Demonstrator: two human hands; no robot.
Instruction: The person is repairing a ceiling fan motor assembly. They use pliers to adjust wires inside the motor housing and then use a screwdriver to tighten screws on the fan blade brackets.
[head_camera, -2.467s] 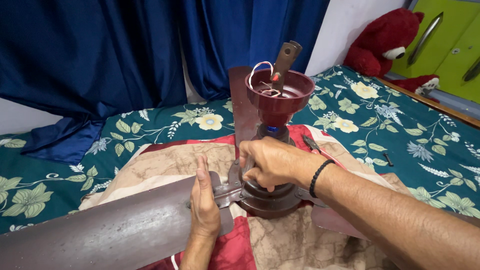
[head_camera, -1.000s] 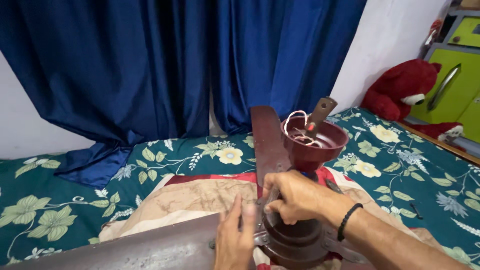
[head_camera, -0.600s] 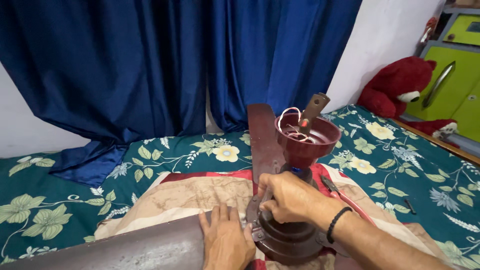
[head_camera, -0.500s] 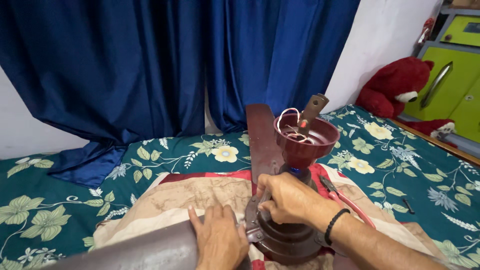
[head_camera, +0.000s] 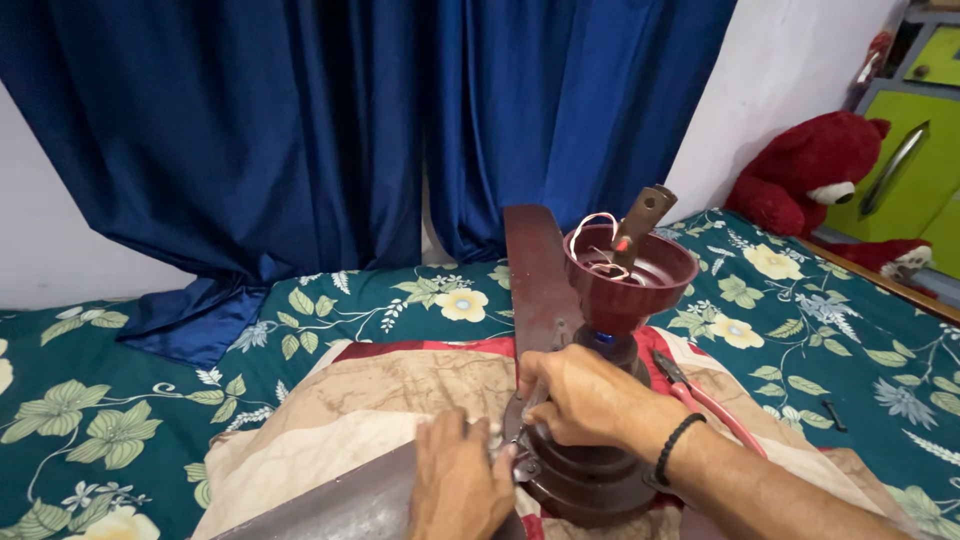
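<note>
Both hands have barely shifted: left hand (head_camera: 462, 488) presses flat on the near fan blade (head_camera: 340, 505), right hand (head_camera: 580, 398) pinches something hidden where blade meets ceiling fan motor (head_camera: 590, 470). Fastening looks unfinished; pliers (head_camera: 700, 400) lie just beyond.

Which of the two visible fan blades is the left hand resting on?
The near blade at bottom left, under the left hand; the other blade points away towards the curtains, untouched.

Floral bed (head_camera: 120, 430): folded cloth (head_camera: 400, 400), teddy (head_camera: 810, 180), pliers (head_camera: 705, 400).

Bedroom: floral bedsheet (head_camera: 120, 420), curtains (head_camera: 300, 140), teddy bear (head_camera: 800, 180)
</note>
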